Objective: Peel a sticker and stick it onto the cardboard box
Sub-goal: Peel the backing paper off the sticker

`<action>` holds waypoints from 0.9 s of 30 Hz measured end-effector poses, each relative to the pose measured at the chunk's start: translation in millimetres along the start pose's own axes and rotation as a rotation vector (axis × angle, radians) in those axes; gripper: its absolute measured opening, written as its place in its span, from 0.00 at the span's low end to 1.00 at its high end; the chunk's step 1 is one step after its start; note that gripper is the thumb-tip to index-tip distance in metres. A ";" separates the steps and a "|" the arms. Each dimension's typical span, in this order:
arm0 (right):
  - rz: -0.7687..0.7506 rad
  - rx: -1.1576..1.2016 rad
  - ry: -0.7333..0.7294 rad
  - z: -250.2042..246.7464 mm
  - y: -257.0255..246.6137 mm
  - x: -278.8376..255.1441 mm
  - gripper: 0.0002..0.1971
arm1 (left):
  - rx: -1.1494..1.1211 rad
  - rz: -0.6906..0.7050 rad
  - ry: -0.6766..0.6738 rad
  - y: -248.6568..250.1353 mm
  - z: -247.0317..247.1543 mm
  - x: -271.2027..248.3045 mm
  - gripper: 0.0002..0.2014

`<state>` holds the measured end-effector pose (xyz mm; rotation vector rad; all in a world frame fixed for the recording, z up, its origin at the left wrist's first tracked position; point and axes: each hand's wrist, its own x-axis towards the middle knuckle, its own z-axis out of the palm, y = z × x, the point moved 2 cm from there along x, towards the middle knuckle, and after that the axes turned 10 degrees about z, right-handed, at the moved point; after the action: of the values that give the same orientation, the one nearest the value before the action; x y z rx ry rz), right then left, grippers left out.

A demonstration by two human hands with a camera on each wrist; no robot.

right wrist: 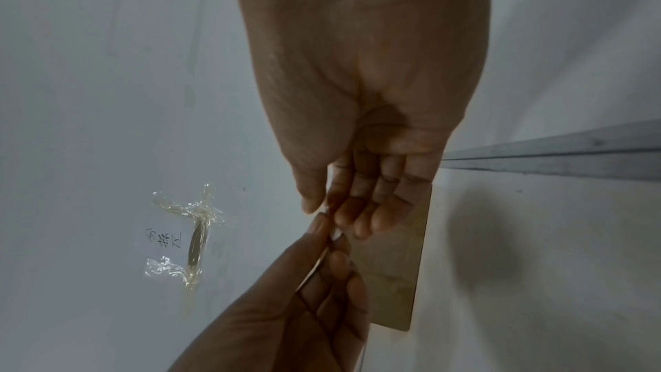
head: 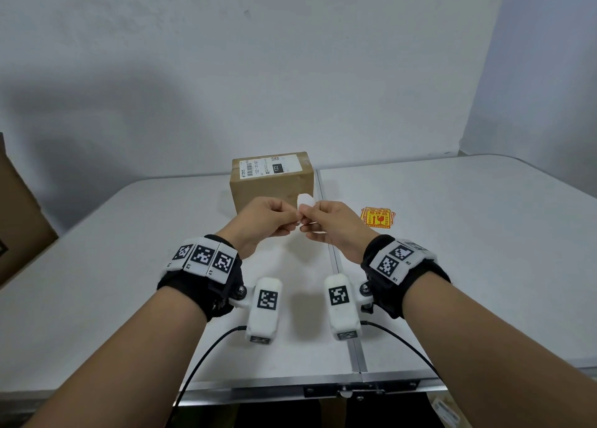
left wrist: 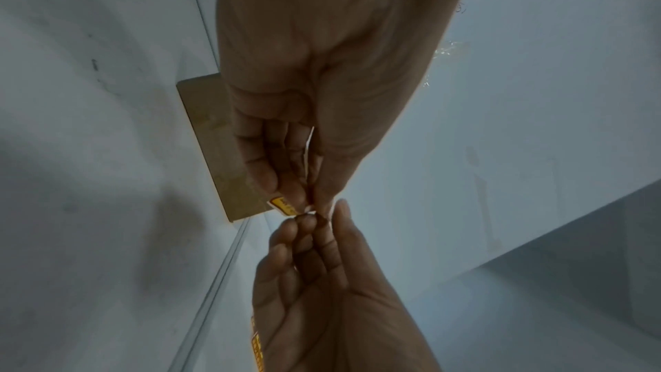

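The brown cardboard box (head: 271, 187) stands at the back of the white table (head: 113, 282), a white shipping label (head: 274, 166) on its top. In front of it, above the table, both hands meet on one small sticker (head: 305, 200) whose white side faces me. My left hand (head: 292, 218) pinches it from the left and my right hand (head: 306, 217) from the right. The left wrist view shows the sticker's yellow-and-red printed edge (left wrist: 282, 205) under the left fingertips (left wrist: 268, 183), with the box (left wrist: 211, 137) behind. Whether sticker and backing have parted is hidden by the fingers.
A small pile of yellow-and-red stickers (head: 377, 218) lies on the table right of the hands. A metal seam (head: 339, 266) runs down the table's middle. A large brown carton (head: 19, 211) stands at the left edge. Crumpled clear tape (right wrist: 195, 234) is stuck on the white surface.
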<state>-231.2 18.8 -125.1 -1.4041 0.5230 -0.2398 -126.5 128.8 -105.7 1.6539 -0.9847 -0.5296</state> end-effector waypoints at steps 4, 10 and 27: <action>0.009 -0.019 -0.020 -1.3 -2.9 -0.2 0.09 | -0.080 -0.048 -0.039 -0.8 -2.2 -0.9 0.05; 0.043 -0.023 -0.083 0.2 -4.6 -3.5 0.06 | -0.090 -0.106 -0.127 1.9 -6.4 -2.3 0.03; 0.080 -0.011 -0.128 -4.9 -1.4 -4.6 0.10 | 0.048 -0.083 -0.114 10.0 -2.2 -3.2 0.05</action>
<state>-237.3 16.4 -123.1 -1.3963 0.4742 -0.0817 -130.0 131.9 -96.1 1.7281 -1.0224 -0.6668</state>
